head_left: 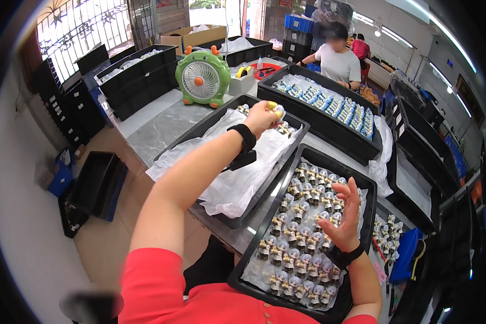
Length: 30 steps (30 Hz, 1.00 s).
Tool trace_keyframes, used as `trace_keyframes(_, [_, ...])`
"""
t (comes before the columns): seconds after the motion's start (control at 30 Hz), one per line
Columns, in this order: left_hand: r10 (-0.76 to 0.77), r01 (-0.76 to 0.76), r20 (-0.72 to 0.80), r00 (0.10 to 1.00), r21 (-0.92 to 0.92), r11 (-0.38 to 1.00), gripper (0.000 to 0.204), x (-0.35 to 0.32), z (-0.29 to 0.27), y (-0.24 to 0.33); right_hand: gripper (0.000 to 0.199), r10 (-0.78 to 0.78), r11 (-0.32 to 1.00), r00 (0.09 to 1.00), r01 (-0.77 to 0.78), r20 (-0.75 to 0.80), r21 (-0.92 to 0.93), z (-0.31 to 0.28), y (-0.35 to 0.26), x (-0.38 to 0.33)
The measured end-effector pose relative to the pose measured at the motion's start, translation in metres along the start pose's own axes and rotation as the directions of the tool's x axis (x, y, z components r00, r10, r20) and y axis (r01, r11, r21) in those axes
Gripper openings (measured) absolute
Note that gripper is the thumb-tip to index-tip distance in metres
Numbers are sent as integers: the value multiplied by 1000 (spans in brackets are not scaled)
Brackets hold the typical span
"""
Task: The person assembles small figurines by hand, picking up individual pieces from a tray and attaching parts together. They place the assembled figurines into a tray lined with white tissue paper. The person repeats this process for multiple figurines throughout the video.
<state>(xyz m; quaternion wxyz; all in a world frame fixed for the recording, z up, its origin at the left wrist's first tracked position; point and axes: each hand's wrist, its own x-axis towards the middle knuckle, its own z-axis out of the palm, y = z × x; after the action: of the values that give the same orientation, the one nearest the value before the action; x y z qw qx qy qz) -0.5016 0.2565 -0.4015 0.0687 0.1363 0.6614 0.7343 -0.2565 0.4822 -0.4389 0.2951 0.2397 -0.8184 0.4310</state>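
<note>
Many figurines point(303, 237) in near-right tray point(371, 202) | few in left tray point(302, 130) | blue-white pieces point(329, 105) in far tray point(319, 127) | left grip point(260, 119) pinching one figurine point(279, 112) | right grip point(344, 216) released

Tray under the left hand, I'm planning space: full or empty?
Tray mostly empty on top: few figurines, at far end; under the sheet, cannot tell.

The left hand point(260, 119) partly hides the figurine point(279, 112) it holds; the lower edge cuts off the red shirt point(229, 305).
</note>
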Motion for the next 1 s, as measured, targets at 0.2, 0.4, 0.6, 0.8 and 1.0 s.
trace_keyframes(0.2, [-37,50,-37,999,524,850,25,48,-3,-113,92,55,998,997,-55,49,0,1,5,1])
trace_keyframes(0.4, [-241,-52,173,955,898,437,34,10,5,-105,84,87,996,994,-87,67,-11,1,2,4])
trace_keyframes(0.6, [-219,-63,151,964,929,365,37,8,7,-103,76,118,993,991,-117,68,-24,2,1,5])
trace_keyframes(0.8, [-109,0,70,992,844,537,39,13,11,-82,68,130,991,990,-127,62,-42,0,3,6])
trace_keyframes(1.0, [-139,10,60,989,892,452,34,4,15,-103,60,142,989,988,-140,64,-41,1,3,6])
